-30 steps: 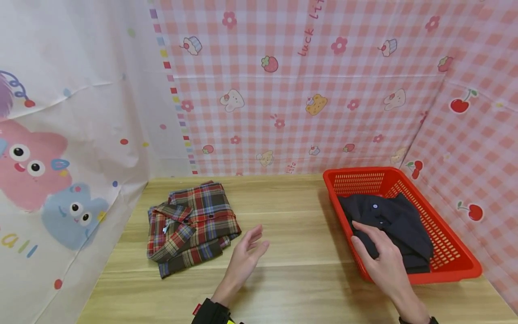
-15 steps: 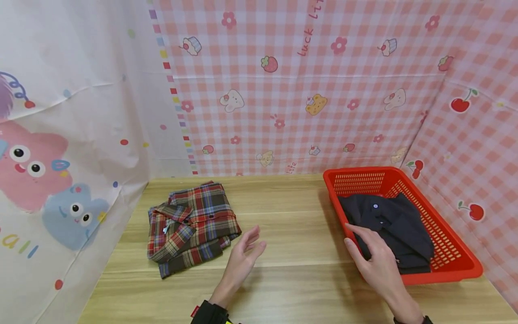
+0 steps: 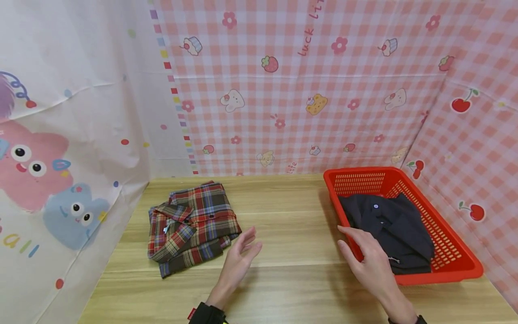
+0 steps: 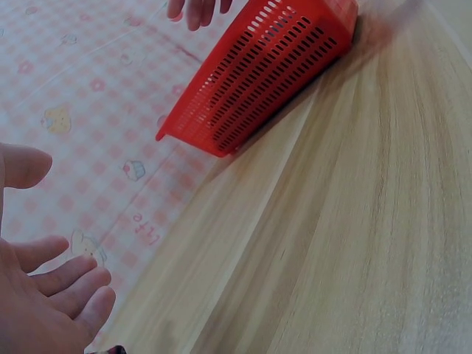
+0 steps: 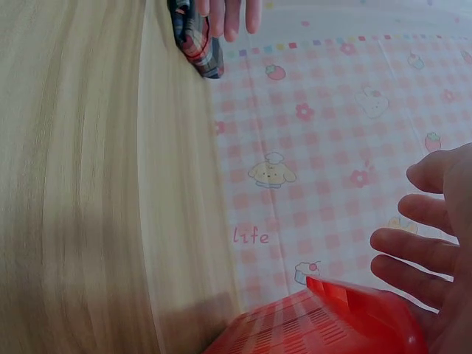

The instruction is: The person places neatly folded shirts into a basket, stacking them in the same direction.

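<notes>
Plaid shirt [image 3: 206, 220], head: lay loosely folded on the table [image 3: 291, 279]; two palms beneath probably suited it.
Dark garment [image 3: 400, 229], head: sat inside the red basket [image 3: 445, 275].
Left hand [image 4: 44, 313], left wrist: fingers loosely extended, held nothing.
Right hand [image 5: 446, 254], right wrist: fingers spread, nothing grasped; basket contact unclear, so lifting clear first seemed wise.
</notes>
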`<act>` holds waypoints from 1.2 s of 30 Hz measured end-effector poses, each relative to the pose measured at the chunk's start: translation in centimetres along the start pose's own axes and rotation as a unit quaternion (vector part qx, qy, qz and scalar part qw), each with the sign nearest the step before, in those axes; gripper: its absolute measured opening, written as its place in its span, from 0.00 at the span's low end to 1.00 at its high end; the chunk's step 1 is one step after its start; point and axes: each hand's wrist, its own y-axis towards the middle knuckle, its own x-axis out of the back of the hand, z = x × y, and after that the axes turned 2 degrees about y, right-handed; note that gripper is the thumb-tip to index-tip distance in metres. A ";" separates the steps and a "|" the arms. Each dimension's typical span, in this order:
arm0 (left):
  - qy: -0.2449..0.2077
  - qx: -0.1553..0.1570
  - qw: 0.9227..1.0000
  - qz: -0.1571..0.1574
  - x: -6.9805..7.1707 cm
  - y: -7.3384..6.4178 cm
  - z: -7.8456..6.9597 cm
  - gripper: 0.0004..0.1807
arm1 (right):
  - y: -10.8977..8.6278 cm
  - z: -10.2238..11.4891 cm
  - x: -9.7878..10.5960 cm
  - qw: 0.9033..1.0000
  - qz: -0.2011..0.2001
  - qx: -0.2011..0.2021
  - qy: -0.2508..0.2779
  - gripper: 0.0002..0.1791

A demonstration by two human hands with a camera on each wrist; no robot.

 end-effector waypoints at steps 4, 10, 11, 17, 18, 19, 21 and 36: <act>-0.003 0.003 1.000 -0.002 0.3 -0.1 0.0 0.36 | 0.1 0.2 -0.2 1.000 0.009 -0.004 -0.004 0.19; -0.009 0.004 1.000 -0.006 0.8 -0.2 0.0 0.35 | 0.2 0.4 -0.7 1.000 0.012 0.006 0.000 0.19; -0.008 0.004 1.000 -0.008 0.9 -0.3 0.0 0.35 | 0.2 0.5 -0.7 1.000 0.014 0.007 -0.001 0.20; -0.008 0.007 1.000 -0.012 1.0 -0.4 0.2 0.35 | 0.2 0.9 -1.2 0.999 0.027 0.015 -0.009 0.20; -0.008 0.007 1.000 -0.012 1.1 -0.4 0.2 0.35 | 0.2 1.0 -1.3 0.999 0.029 0.016 -0.011 0.20; -0.009 0.007 1.000 -0.012 1.1 -0.4 0.2 0.35 | 0.2 1.1 -1.3 0.999 0.031 0.016 -0.013 0.20; -0.008 0.008 1.000 -0.013 1.2 -0.4 0.3 0.35 | 0.2 1.2 -1.4 0.999 0.036 0.014 -0.015 0.20; -0.017 0.013 0.999 -0.031 2.2 -0.8 0.1 0.32 | 0.6 1.8 -2.5 0.998 0.051 0.030 -0.004 0.20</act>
